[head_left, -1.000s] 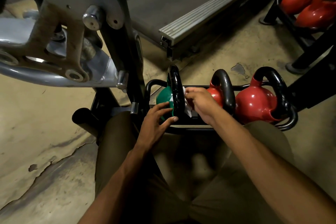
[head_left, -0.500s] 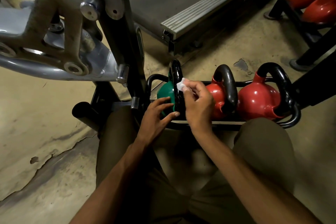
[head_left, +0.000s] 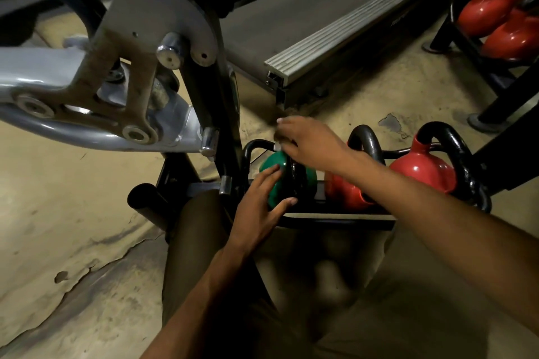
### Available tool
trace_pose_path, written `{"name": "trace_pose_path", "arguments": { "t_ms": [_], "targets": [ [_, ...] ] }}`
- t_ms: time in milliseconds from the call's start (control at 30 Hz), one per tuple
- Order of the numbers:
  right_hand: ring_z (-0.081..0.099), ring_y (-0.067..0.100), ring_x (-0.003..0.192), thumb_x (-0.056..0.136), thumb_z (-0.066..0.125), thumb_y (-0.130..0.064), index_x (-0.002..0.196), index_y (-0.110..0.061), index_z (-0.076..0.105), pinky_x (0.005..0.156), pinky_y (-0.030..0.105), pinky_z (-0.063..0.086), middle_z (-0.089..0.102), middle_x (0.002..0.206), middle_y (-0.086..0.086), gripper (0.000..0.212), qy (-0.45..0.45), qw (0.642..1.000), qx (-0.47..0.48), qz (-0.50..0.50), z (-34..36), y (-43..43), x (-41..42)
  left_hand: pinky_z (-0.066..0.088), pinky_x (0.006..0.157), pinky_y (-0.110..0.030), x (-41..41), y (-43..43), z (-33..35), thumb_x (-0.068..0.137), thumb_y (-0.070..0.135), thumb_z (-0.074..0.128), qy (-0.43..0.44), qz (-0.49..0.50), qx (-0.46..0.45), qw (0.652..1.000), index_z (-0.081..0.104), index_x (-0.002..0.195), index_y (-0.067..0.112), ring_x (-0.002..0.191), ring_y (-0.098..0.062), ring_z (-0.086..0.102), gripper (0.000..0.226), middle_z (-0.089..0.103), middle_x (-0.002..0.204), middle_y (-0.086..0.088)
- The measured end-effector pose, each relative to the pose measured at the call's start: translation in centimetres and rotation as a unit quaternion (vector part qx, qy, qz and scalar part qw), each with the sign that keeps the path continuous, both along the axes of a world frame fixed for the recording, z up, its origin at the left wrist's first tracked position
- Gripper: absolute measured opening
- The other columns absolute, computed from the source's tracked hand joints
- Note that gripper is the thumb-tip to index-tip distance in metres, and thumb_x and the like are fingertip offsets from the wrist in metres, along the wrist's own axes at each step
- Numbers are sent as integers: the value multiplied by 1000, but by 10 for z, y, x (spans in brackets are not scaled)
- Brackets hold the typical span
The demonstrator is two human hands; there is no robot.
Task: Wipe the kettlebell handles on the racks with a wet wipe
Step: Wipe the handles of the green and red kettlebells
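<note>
Steadying green bell point(head_left: 307, 181) on rack point(head_left: 335, 217): left hand point(head_left: 259, 204) lay flat against its left side, fingers straight and spread, thumb reaching toward handle point(head_left: 295, 183). Judged purpose: stop the bell rocking under the wiping. Right hand point(head_left: 313, 140) was above the bell at the handle top, fingers curled onto wipe point(head_left: 278, 146). Only a white corner showed, and blur hid the finer grip. Handle stood edge-on, so the hand probably arched over it to reach the far side. Red bells point(head_left: 423, 169) sat right of the green one, no hand on them; likely next.
</note>
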State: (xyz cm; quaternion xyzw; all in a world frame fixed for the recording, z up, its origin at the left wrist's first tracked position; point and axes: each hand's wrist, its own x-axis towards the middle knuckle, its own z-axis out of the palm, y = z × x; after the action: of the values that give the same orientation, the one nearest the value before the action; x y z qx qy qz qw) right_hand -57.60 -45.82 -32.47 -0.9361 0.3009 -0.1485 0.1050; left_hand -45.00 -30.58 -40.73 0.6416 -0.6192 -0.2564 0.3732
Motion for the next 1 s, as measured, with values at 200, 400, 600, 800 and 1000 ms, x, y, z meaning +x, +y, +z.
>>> {"name": "trace_pose_path", "arguments": {
  "t_ms": [200,400,600,800,1000],
  "targets": [
    [69,24,106,94,57,-14,105,-10,80,83,26,46,76,110,9,26,-20,977,142,-157,13,-43,32,24,122,-28,5,-4,25,96,36,70,-97,-62,-50,992,15,165,31,155,-1,16,88,8,171,19],
    [55,24,137,100,56,-10,125,-4,70,116,31,42,65,137,13,29,-165,976,4,-141,-26,63,-5,13,123,-16,22,-18,28,91,41,75,-73,-73,-43,994,7,166,22,157,0,7,102,5,173,10],
    [40,29,149,103,53,2,128,-1,68,118,43,43,56,148,17,30,-132,984,-114,-23,-70,116,-56,28,126,-39,34,-31,28,89,36,78,-170,-162,-76,969,10,166,21,159,-11,11,104,0,174,7],
    [66,9,119,99,64,-3,121,-14,71,97,21,53,71,123,-4,25,-383,872,111,-285,-68,134,-38,24,127,-43,37,-31,27,85,45,80,-205,-179,-83,959,8,166,22,159,-12,8,111,0,174,7],
    [71,13,94,101,63,-16,110,-14,70,82,32,60,75,98,2,12,-484,710,341,-381,-44,79,-5,18,129,-40,30,-39,31,93,67,59,-198,-164,-86,963,11,166,18,159,-11,7,100,4,174,1]
  ]
}}
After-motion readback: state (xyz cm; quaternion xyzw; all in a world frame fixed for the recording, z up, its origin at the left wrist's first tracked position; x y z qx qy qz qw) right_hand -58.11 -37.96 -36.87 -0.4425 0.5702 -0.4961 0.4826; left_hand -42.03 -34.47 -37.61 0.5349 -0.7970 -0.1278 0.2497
